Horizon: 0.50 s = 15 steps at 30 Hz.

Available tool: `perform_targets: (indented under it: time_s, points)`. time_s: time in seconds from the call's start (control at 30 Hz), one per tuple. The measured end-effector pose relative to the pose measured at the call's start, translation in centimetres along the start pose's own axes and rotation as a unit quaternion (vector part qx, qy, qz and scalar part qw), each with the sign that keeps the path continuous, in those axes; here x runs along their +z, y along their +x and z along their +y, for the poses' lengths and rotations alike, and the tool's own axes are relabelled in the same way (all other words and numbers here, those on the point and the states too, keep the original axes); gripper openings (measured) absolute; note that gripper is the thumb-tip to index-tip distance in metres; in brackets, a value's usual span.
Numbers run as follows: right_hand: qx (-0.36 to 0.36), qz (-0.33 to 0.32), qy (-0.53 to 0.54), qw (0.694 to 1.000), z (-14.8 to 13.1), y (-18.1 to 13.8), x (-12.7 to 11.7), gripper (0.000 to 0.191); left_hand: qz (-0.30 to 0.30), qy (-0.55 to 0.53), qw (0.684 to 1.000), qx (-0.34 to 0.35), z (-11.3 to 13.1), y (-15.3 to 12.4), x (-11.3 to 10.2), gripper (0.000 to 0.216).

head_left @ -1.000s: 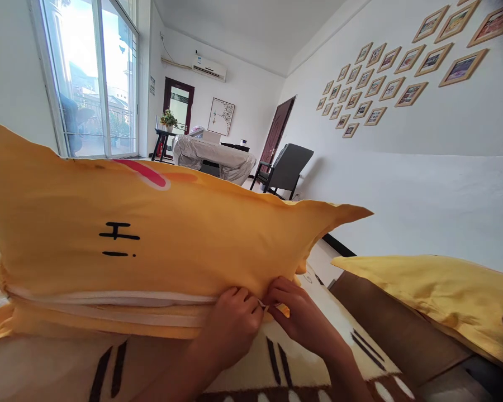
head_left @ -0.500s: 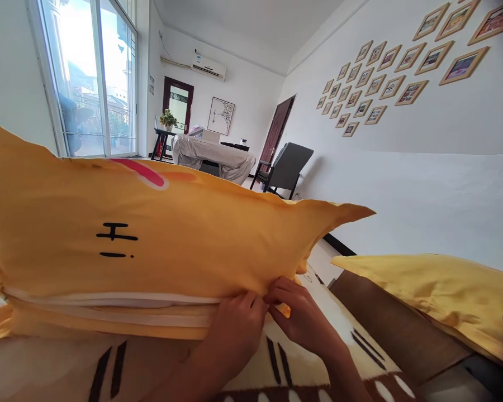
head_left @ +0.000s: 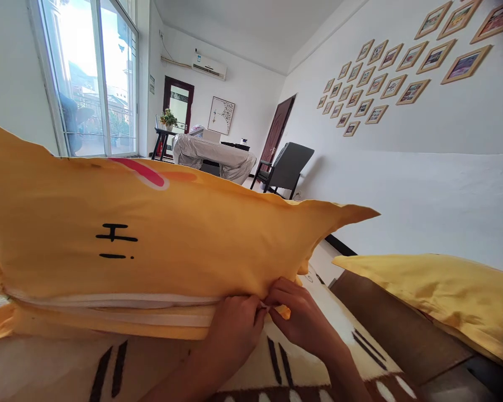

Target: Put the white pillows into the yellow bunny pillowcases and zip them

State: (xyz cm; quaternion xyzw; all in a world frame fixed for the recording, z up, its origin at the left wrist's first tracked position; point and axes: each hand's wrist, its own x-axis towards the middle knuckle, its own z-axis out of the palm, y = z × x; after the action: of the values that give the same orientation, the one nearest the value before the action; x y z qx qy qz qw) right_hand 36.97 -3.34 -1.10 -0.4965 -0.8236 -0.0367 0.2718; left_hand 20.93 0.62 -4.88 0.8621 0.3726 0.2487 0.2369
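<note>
A big yellow pillow (head_left: 159,234) with black marks and a red patch stands on its edge in front of me. Its near edge gapes and a white zipper band (head_left: 109,310) and white inner pillow show along it. My left hand (head_left: 235,329) grips the yellow cover at the right end of that opening, fingers closed. My right hand (head_left: 299,315) pinches the cover's edge right beside it, at the zipper's end; the pull itself is too small to make out. Both hands touch each other.
A cream blanket with black stripes (head_left: 276,363) lies under the pillow. A second yellow pillow (head_left: 436,296) rests on a brown surface (head_left: 394,329) at the right. Farther off stand a dark chair (head_left: 285,167), a covered table (head_left: 213,153) and a glass sliding door (head_left: 96,78).
Hardly anything moved. My two hands have drawn slightly closer at the zipper's right end and the pillow has shifted a touch.
</note>
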Motion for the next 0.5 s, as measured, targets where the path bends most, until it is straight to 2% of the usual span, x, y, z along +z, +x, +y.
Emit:
perform_targets:
  time_s: [0.23,0.5]
  points:
    - [0.021,-0.032,0.016,0.999,0.2,-0.1,-0.2,0.021,0.0,0.089,0.991,0.102,-0.4,-0.3,-1.3,0.024]
    - [0.036,-0.065,0.014,0.997,0.0,0.3,-0.2,0.013,-0.03,0.139,0.984,0.103,0.0,-0.3,-1.9,0.022]
